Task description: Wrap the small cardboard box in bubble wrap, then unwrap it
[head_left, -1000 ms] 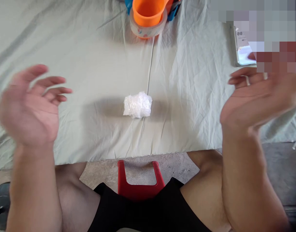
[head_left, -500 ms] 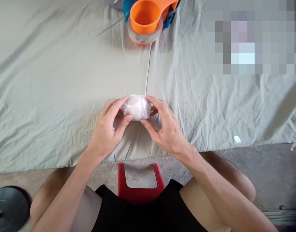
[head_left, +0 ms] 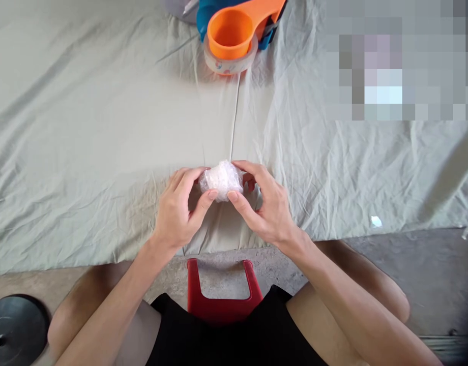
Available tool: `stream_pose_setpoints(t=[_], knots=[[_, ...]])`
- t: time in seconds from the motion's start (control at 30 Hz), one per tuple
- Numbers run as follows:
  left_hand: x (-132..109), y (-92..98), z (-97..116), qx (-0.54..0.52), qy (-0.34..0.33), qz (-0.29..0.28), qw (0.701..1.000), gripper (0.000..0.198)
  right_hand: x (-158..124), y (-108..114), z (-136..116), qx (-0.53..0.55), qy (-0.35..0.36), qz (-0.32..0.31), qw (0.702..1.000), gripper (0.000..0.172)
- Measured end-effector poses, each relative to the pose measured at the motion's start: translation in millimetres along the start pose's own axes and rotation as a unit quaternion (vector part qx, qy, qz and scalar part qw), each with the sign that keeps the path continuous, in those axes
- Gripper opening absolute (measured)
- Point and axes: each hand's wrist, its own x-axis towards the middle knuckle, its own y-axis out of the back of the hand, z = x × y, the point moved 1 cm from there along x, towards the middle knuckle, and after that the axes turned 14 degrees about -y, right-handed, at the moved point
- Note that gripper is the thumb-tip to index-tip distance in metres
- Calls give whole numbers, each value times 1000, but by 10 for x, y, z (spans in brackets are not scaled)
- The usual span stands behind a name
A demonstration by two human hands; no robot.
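A small bundle in clear, crinkled plastic wrap (head_left: 222,180) is held between both hands near the front edge of the cloth-covered table (head_left: 115,122). Its whitish contents cannot be made out. My left hand (head_left: 178,206) grips the left end, thumb on the near side and fingers on the far side. On the right end, my right hand (head_left: 266,203) closes the same way, its thumb tip close to the left one. Some fingertips are hidden behind the bundle.
At the far edge stands an orange and blue tape dispenser (head_left: 270,12) with a roll of clear tape (head_left: 234,66). A shiny scrap (head_left: 376,221) lies at the right. Below are a red stool (head_left: 224,307) and a round black base (head_left: 16,330). The upper right corner is pixelated.
The bundle and both hands have shifted slightly nearer and to the right in the picture. The bundle is turned a little, and both hands still hold it.
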Motion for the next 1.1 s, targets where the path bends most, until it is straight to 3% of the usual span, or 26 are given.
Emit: stream_pose_setpoints(t=[0.17, 0.33, 0.4, 0.53, 0.77, 0.93, 1.1], knots=[[-39, -22, 39, -12, 31, -41, 999, 43, 46, 18, 19, 3, 10, -23, 1000, 35], [-121, -40, 6, -66, 59, -29, 996, 88, 84, 16, 79, 18, 131, -16, 991, 52], [-128, -25, -19, -86, 58, -27, 994, 95, 81, 8, 92, 6, 170, -11, 985, 59], [-81, 32, -1, -26, 11, -15, 999, 84, 53, 8, 37, 14, 165, -7, 986, 71], [-60, 16, 67, 48, -129, -19, 990, 64, 69, -14, -61, -47, 174, 88, 980, 30], [-83, -2, 24, 80, -110, -51, 989, 46, 79, -46, -27, -49, 197, 157, 967, 22], [-79, 4, 41, 70, -118, -28, 990, 47, 48, -66, -37, -27, 210, 191, 959, 26]])
